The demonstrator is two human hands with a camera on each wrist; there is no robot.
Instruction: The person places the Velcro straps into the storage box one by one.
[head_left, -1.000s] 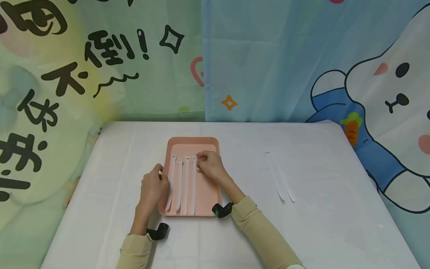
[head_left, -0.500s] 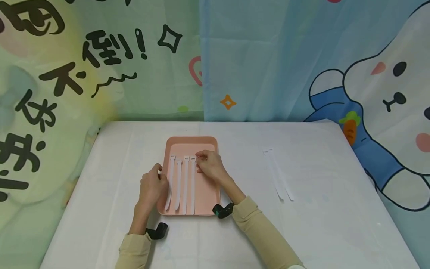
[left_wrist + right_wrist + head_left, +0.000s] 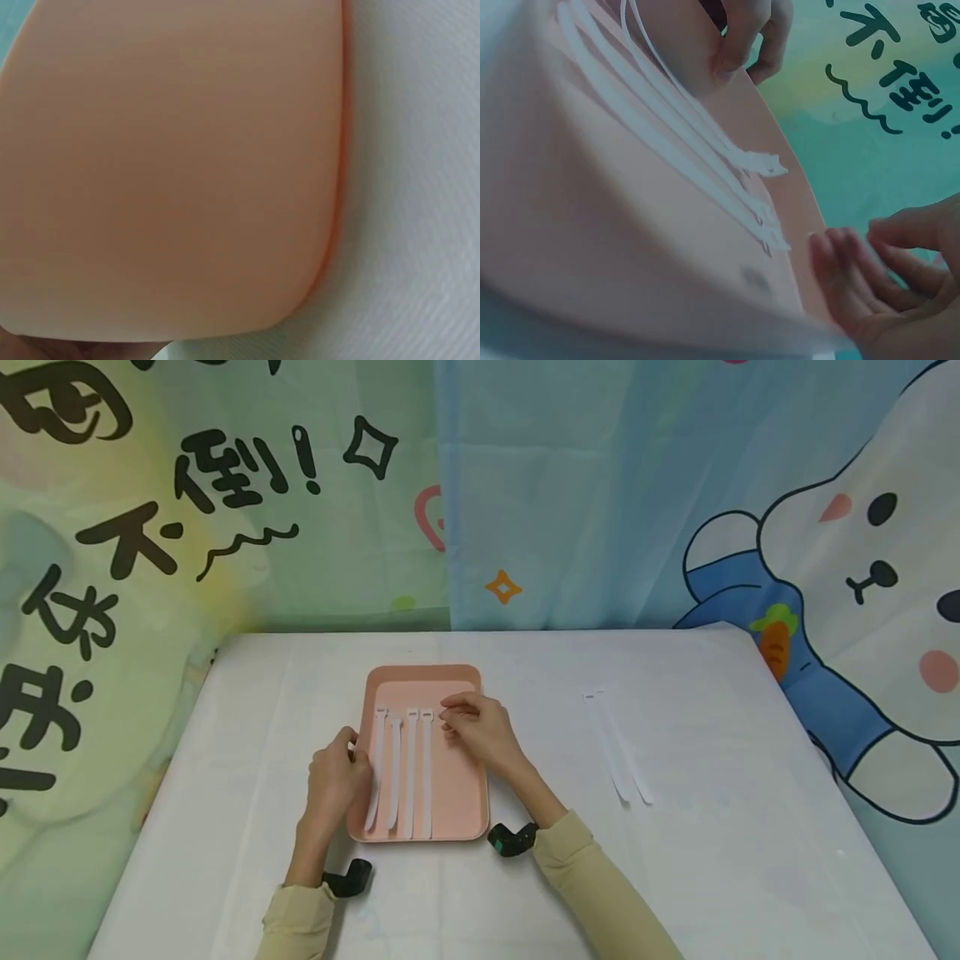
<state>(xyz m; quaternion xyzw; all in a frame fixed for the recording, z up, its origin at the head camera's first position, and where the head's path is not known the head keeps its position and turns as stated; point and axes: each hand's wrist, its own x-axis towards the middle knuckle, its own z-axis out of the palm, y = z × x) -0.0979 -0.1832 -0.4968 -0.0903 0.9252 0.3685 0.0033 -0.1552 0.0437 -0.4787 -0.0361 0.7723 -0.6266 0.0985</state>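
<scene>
Several white strips with slotted ends (image 3: 427,768) lie side by side, lengthwise, in a pink tray (image 3: 459,810); they also show in the right wrist view (image 3: 667,165). My left hand (image 3: 335,777) grips the tray's left rim, its thumb on the inner side in the right wrist view (image 3: 742,37). Over the tray's upper right part is my right hand (image 3: 483,732), just right of the strips' slotted ends, fingers loosely bent and apart with nothing between them (image 3: 900,285). The left wrist view shows mostly the tray's pink outside (image 3: 180,165).
Two more white strips (image 3: 617,747) lie on the white tablecloth (image 3: 720,843) to the right of the tray. Behind the table hangs a printed curtain (image 3: 570,502) with a cartoon figure at the right.
My right hand has drawn slightly right, away from the rightmost strip's slotted end, and its fingers have spread. My left hand stays at the tray's rim. The head view has shifted a little.
</scene>
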